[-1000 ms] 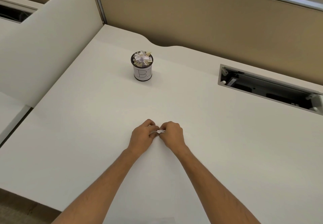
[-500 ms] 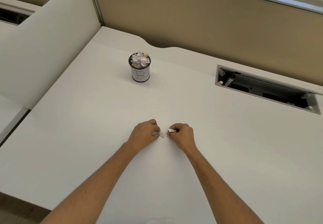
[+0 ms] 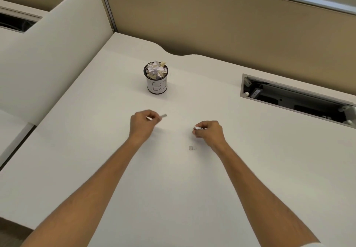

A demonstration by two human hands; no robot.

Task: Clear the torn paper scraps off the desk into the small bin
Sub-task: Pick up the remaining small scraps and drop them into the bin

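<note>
While both of my hands are closed into pinches, each has a piece of the torn paper in it: my left hand (image 3: 143, 124) nips a small pale strip of paper (image 3: 163, 115) between thumb and fingertips, with the strip jutting out toward the small round bin with a dark rim and a white hand-lettered label (image 3: 156, 86); my right hand (image 3: 209, 131) is curled around a white crumpled scrap (image 3: 198, 128) that shows only at the thumb side. I judge the strip is held by its end so it can be dropped cleanly over the rim, and the right fist is kept tight because its scrap is too small for a looser hold.

One tiny grey-white square scrap (image 3: 191, 148) lies loose on the plain white surface (image 3: 96, 150), just beside my right wrist and apart from both hands. The bin stands farther back, nearer my left hand, and is heaped to the brim with crumpled white and cream paper bits (image 3: 155, 69). That heap is why I would set new pieces down gently; anything tossed could roll off. The loose square, by my reckoning, is left for a later pass, since both hands are occupied.
</note>
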